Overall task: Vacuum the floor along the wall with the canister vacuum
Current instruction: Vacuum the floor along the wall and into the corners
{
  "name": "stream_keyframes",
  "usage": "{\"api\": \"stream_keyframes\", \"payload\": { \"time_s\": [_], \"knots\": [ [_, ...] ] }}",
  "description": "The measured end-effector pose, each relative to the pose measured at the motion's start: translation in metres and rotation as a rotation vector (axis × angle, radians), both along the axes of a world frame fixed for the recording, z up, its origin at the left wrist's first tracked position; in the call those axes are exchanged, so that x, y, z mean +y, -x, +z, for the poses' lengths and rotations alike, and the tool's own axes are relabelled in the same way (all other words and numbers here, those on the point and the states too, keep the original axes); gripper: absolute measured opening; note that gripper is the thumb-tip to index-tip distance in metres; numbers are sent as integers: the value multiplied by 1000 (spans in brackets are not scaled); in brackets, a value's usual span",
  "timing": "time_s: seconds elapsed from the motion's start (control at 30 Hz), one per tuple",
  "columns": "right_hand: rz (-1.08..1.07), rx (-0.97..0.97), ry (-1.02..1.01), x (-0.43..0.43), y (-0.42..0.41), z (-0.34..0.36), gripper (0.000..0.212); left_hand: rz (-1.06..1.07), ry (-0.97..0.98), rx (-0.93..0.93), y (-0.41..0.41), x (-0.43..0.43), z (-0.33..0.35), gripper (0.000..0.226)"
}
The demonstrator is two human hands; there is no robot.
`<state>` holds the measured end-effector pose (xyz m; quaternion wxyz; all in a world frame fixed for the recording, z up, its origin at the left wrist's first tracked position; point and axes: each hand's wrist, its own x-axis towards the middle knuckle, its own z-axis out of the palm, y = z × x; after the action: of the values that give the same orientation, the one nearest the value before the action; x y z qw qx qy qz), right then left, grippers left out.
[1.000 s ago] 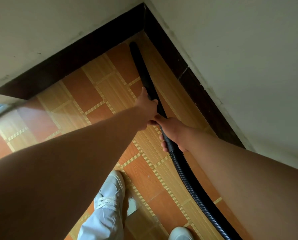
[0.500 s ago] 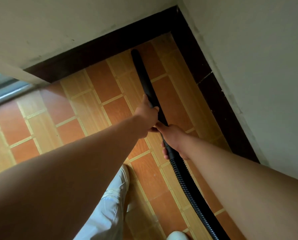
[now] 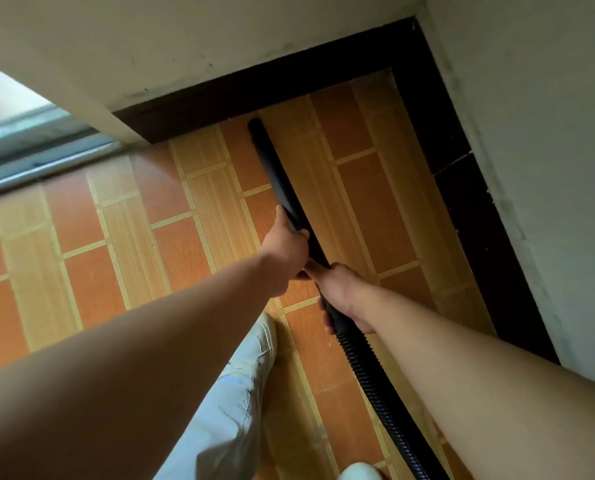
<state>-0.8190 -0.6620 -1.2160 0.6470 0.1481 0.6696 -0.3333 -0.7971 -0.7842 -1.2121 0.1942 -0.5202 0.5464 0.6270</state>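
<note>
Scene: Seen from above, a person works the black wand (image 3: pixel 276 175) of a canister vacuum into a room corner, where two pale walls (image 3: pixel 185 36) meet above a dark skirting board (image 3: pixel 289 90).
Wand: The tube slants away from the person across a floor (image 3: pixel 358 202) of orange and tan tiles. Its far tip lies just beside the skirting under the far wall; whether the two touch cannot be told.
Left grip: The left grip (image 3: pixel 285 247) is wrapped round the wand about midway along it, fingers curled over the tube and arm stretched forward.
Right grip: The right grip (image 3: pixel 342 294) clasps the near end of the tube just behind the left one, with the thumb laid along the tube toward it. The two nearly meet.
Hose: A ribbed black hose (image 3: pixel 368 375) runs from the right grip toward the bottom edge, passing under the right forearm.
Side wall: The right-hand skirting runs near the wand, roughly alongside it and apart from it.
Feet: A white shoe (image 3: pixel 266 337) and a pale trouser leg (image 3: pixel 226 427) show between the arms. A second white toe (image 3: pixel 360 472) sits at the bottom edge.
Left edge: A grey metal track (image 3: pixel 29 150) crosses the floor beside the far wall's end.
</note>
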Motion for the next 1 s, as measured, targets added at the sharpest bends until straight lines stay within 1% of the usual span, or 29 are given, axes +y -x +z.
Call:
{"api": "stream_keyframes", "payload": {
  "time_s": [0.1,0.23,0.3,0.37,0.47,0.6,0.67,0.7,0.77,0.9,1.0],
  "knots": [
    [31,-1,15,-10,-12,0,48,3,23,3,-15,-9,-1,57],
    [69,-4,22,-22,-26,-2,52,56,23,-25,-33,-18,2,30],
    [99,-6,20,-29,-33,-3,56,70,32,-33,-40,-24,1,23],
    [129,-5,23,-34,-39,-6,60,80,34,-35,-47,-29,0,25],
    [171,-12,35,-42,-48,-12,65,92,49,-42,-58,-36,-1,35],
    [197,-25,47,-49,-57,-14,69,95,57,-46,-68,-43,-2,35],
    [205,-33,55,-53,-61,-15,69,107,55,-49,-73,-47,-2,34],
    [208,-36,57,-55,-62,-15,69,116,53,-51,-75,-48,-3,37],
    [218,-38,62,-60,-64,-15,66,132,48,-57,-78,-52,-5,50],
    [228,-45,60,-67,-66,-14,61,150,73,-64,-84,-59,-8,54],
    [252,-32,65,-70,-66,-17,60,171,68,-66,-85,-64,-11,66]
  ]
}}
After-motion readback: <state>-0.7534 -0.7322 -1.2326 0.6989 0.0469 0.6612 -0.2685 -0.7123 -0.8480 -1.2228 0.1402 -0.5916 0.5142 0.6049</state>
